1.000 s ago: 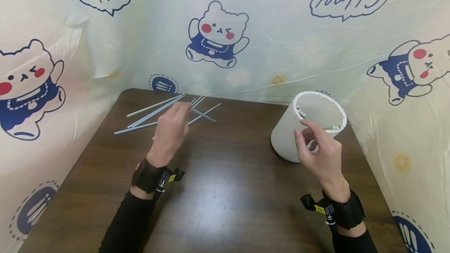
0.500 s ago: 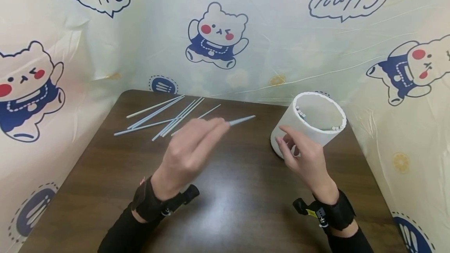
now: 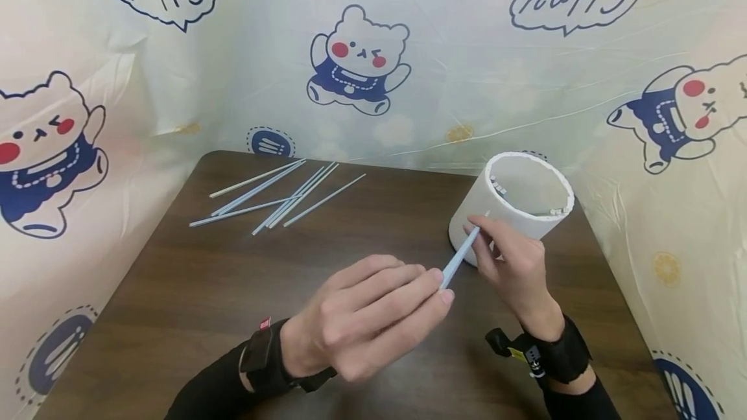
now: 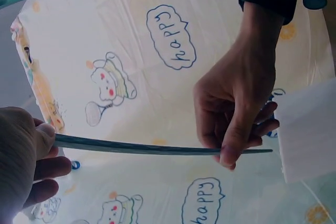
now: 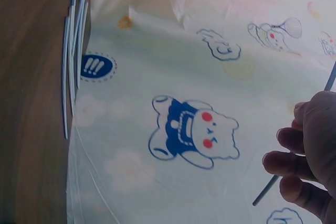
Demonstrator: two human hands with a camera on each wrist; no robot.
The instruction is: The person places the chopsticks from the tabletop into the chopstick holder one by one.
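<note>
A thin pale blue stick [image 3: 460, 258] spans the gap between both hands, above the table. My left hand [image 3: 373, 316] pinches its near end between thumb and fingers. My right hand [image 3: 516, 264] pinches it close to the far end, whose tip sticks out past the fingers in the left wrist view, where the stick [image 4: 131, 147] bows slightly. Right behind my right hand stands a white cylindrical container [image 3: 474, 203], open at the top. Small pale stick ends [image 3: 498, 186] show along its inner wall; its bottom is hidden.
Several more pale blue sticks [image 3: 325, 200] lie loosely crossed on the brown wooden table [image 3: 350, 245], toward the back left. A pale sheet [image 3: 443, 83] printed with bears surrounds the table's back and sides.
My left hand has carried the stick from the pile rightward and nearer to me. My right hand has drawn slightly left and now pinches the stick's far end.
</note>
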